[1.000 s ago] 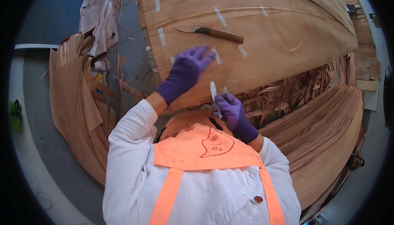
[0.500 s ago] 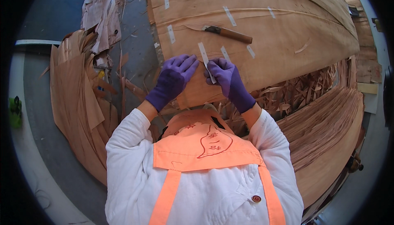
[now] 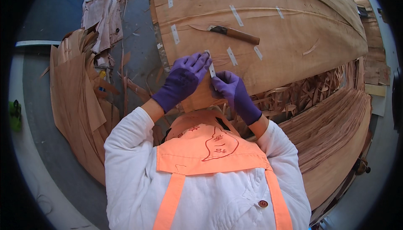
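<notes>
left hand (image 3: 181, 81) fingers stretched, pressing tape strip (image 3: 212, 68) onto veneer sheet (image 3: 268, 33) | right hand (image 3: 233, 91) curled, grip seemingly pinching strip's lower end | knife (image 3: 235, 33) lying beyond, among pale tape patches (image 3: 231, 56)

Left hand (image 3: 181, 81) and right hand (image 3: 232, 90), both gloved, meet fingertip to fingertip, forearms raised.
</notes>
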Demonstrator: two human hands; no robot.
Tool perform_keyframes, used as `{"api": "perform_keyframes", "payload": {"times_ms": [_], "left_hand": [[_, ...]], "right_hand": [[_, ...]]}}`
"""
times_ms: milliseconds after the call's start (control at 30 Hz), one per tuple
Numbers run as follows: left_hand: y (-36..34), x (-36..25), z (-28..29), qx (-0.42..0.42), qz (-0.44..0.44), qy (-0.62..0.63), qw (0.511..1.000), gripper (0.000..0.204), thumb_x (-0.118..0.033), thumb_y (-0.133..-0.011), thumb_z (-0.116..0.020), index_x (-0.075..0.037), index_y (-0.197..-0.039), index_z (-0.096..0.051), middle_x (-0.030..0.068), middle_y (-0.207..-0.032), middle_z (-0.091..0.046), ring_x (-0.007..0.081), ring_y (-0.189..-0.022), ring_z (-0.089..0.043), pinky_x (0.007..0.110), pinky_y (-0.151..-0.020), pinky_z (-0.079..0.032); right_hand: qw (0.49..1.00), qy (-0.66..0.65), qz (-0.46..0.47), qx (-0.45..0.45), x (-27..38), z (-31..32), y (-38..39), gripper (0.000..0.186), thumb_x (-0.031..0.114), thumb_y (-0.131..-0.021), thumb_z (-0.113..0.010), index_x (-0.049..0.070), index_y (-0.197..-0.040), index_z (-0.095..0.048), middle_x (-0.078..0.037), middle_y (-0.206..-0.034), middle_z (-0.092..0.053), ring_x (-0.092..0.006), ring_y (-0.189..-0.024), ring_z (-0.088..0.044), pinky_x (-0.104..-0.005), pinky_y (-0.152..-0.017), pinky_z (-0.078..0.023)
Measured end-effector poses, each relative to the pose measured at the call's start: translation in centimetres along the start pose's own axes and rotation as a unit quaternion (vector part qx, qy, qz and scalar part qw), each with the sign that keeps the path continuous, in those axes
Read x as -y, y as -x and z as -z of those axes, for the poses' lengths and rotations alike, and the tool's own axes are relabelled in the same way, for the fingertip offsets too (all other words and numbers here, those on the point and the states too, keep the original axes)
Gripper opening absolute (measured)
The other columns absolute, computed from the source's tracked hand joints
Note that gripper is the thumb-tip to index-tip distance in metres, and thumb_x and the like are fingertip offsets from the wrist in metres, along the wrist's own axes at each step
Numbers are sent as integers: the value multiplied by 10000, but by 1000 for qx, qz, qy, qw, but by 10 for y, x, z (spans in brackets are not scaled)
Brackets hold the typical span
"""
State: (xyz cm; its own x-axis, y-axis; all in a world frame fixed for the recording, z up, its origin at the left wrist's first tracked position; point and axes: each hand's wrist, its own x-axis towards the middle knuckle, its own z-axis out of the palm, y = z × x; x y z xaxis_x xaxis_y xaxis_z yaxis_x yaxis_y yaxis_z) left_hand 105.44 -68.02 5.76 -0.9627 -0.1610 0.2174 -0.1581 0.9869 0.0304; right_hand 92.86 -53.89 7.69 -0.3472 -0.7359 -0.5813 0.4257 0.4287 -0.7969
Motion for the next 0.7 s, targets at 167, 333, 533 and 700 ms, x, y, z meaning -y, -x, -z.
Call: {"api": "perform_keyframes", "payload": {"times_ms": [167,333,533,700], "left_hand": [[1,7,6,23,-56,-18,998,447,-163,-849,-492,-206,-1293,-520,135,-1361,-464,288,-1173,-504,412,-885,-444],[1,8,3,28,-61,-24,997,453,-148,-849,-487,-235,-1294,-516,150,-1356,-460,288,-1161,-511,417,-864,-455],[0,9,9,28,-65,-15,997,423,-149,-845,-495,-215,-1259,-550,140,-1333,-484,293,-1145,-530,412,-869,-460],[-6,35,14,-45,22,114,992,398,-84,-788,-574,-104,-1185,-594,155,-1198,-582,304,-1081,-579,413,-870,-480]], "right_hand": [[999,15,14,-25,-6,5,9,197,173,-912,-600,-16,-966,-596,-42,-809,-619,-95,-665,-583,-233,-588,-507],[990,140,-2,13,16,23,3,176,161,-906,-603,-11,-945,-602,-48,-781,-617,-90,-646,-581,-235,-576,-503],[987,149,-41,37,39,51,9,202,162,-924,-563,-18,-1011,-594,-52,-810,-623,-94,-637,-585,-238,-586,-499],[994,74,70,29,71,28,-18,251,148,-939,-530,-29,-1115,-564,-58,-854,-627,-97,-652,-587,-242,-614,-503]]}}
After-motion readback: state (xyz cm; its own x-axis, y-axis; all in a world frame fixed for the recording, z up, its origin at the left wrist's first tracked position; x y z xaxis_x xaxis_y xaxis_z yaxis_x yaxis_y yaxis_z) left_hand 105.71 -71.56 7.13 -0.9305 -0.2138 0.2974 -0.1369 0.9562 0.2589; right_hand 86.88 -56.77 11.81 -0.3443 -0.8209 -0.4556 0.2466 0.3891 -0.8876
